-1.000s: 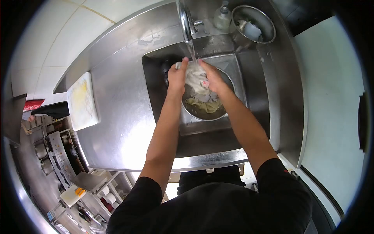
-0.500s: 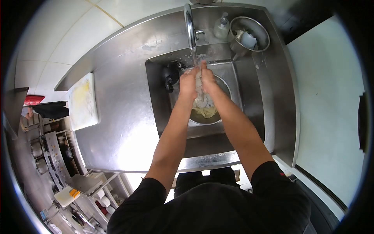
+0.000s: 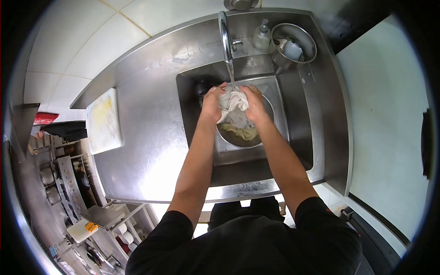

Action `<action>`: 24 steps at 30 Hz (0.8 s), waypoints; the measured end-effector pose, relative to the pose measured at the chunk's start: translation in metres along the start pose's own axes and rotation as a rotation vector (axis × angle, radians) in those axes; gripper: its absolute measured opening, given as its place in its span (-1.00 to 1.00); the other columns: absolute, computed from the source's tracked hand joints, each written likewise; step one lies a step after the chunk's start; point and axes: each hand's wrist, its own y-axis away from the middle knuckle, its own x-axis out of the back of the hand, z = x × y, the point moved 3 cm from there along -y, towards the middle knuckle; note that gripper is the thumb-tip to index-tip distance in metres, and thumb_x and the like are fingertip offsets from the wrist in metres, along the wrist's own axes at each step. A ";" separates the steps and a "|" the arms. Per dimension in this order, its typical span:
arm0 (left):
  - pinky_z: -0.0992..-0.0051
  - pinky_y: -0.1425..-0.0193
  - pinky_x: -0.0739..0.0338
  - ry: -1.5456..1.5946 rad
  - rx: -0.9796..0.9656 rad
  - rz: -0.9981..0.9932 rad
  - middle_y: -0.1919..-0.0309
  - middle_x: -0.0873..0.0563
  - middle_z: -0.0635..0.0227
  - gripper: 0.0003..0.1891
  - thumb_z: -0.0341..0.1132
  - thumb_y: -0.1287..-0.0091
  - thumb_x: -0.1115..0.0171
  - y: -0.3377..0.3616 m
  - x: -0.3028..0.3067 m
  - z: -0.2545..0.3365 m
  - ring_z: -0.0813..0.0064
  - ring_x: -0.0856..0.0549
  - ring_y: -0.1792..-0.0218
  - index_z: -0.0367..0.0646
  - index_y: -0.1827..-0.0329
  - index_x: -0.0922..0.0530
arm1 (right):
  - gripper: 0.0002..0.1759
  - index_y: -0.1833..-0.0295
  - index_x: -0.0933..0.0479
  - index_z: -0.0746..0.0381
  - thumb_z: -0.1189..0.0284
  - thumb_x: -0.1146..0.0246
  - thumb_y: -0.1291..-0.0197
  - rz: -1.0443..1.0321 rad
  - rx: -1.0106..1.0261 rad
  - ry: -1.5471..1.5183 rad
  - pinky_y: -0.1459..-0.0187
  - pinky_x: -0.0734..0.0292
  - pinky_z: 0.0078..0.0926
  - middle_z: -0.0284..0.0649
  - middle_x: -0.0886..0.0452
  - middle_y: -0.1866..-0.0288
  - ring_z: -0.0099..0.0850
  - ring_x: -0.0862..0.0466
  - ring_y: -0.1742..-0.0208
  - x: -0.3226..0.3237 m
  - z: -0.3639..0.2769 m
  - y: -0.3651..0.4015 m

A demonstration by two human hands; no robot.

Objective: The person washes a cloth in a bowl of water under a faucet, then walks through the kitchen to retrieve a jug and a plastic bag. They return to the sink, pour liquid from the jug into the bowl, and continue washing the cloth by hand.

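Note:
A wet white cloth [image 3: 234, 99] is bunched between my two hands under the running faucet [image 3: 224, 34]. My left hand [image 3: 212, 101] grips its left side, and my right hand [image 3: 253, 101] has hold of the right side. Water falls onto the cloth near its top. Just below sits a round metal bowl [image 3: 238, 145] in the sink, holding a greyish cloth [image 3: 239, 120] and a yellowish cloth [image 3: 246, 133] in water. A black object [image 3: 202, 86] lies in the sink's left corner, partly hidden behind my left hand.
The steel sink [image 3: 293, 137] is set into a metal counter [image 3: 142, 119]. Behind it stand a soap pump bottle [image 3: 262, 36] and a metal pot [image 3: 293, 43] with items inside. A stained white cutting board [image 3: 104, 123] leans at the counter's left end.
My hands have moved apart and slightly down from a close, blurred position. The white cloth now spreads open between them under the stream.

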 end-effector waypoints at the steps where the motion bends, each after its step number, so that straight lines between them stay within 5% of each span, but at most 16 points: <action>1: 0.27 -0.23 -0.52 -0.091 -0.037 0.085 -0.10 -0.66 0.18 -0.69 -0.29 -0.41 -0.09 0.002 -0.006 -0.007 0.24 -0.65 -0.06 -0.22 -0.14 -0.55 | -0.67 -0.04 -0.59 0.28 0.27 -0.30 -0.32 0.014 0.062 0.067 -0.01 -0.60 -0.31 -0.13 -0.71 0.02 -0.24 -0.72 0.04 -0.012 -0.005 0.003; 4: 0.33 -0.12 -0.55 -0.307 -0.169 0.261 -0.06 -0.66 0.26 -0.61 -0.07 -0.56 -0.05 0.014 -0.037 -0.017 0.39 -0.64 -0.02 -0.22 -0.14 -0.57 | -0.63 0.03 -0.59 0.31 0.22 -0.34 -0.27 0.104 0.359 0.500 0.04 -0.58 -0.21 0.00 -0.69 0.06 -0.06 -0.72 0.10 -0.036 -0.006 0.010; 6: 0.39 -0.07 -0.55 -0.124 -0.140 0.242 -0.02 -0.68 0.23 -0.62 -0.13 -0.54 -0.07 0.008 -0.034 -0.027 0.42 -0.65 0.02 -0.29 -0.14 -0.57 | -0.60 0.09 -0.59 0.31 0.16 -0.35 -0.25 0.175 0.589 0.861 0.09 -0.57 -0.11 0.10 -0.68 0.10 0.06 -0.71 0.16 -0.045 -0.004 0.017; 15: 0.38 0.06 -0.59 -0.344 -0.019 0.160 0.22 -0.74 0.26 -0.71 -0.17 -0.46 -0.20 0.011 -0.028 -0.037 0.39 -0.70 0.21 -0.23 0.02 -0.68 | -0.41 0.19 -0.66 0.31 -0.04 -0.04 -0.44 0.343 0.279 1.147 0.03 -0.54 0.01 0.24 -0.67 0.14 0.26 -0.64 0.08 -0.015 -0.006 -0.004; 18: 0.36 0.14 -0.64 -0.014 0.169 0.084 0.27 -0.72 0.26 -0.81 -0.26 -0.45 -0.20 0.008 -0.025 -0.032 0.37 -0.72 0.30 -0.19 0.07 -0.64 | -0.39 0.14 -0.65 0.28 -0.08 -0.01 -0.46 0.382 0.122 1.024 0.07 -0.58 -0.11 0.08 -0.73 0.19 0.08 -0.71 0.14 0.024 0.022 -0.051; 21: 0.35 0.13 -0.67 -0.017 0.061 -0.044 0.27 -0.70 0.28 -0.83 -0.30 -0.44 -0.18 0.022 -0.046 -0.006 0.35 -0.72 0.29 -0.20 0.07 -0.61 | -0.41 0.00 -0.63 0.22 -0.10 -0.02 -0.47 0.095 -0.277 0.214 0.07 -0.60 -0.30 -0.15 -0.72 0.21 -0.23 -0.73 0.15 0.047 0.039 -0.054; 22: 0.37 0.13 -0.65 -0.036 0.034 0.004 0.27 -0.68 0.31 -0.82 -0.29 -0.47 -0.16 0.019 -0.042 -0.005 0.37 -0.70 0.29 -0.22 0.06 -0.60 | -0.43 -0.14 -0.58 0.16 -0.13 -0.13 -0.41 -0.002 -0.224 0.002 0.13 -0.60 -0.46 -0.31 -0.66 0.23 -0.47 -0.69 0.18 0.028 0.029 -0.037; 24: 0.36 0.12 -0.64 -0.193 -0.076 0.118 0.23 -0.69 0.29 -0.78 -0.25 -0.47 -0.17 -0.003 -0.014 -0.018 0.38 -0.70 0.25 -0.22 0.04 -0.61 | -0.39 -0.13 -0.59 0.21 -0.13 -0.19 -0.36 -0.054 -0.251 0.094 0.09 -0.60 -0.39 -0.25 -0.68 0.18 -0.40 -0.70 0.13 0.002 -0.005 -0.015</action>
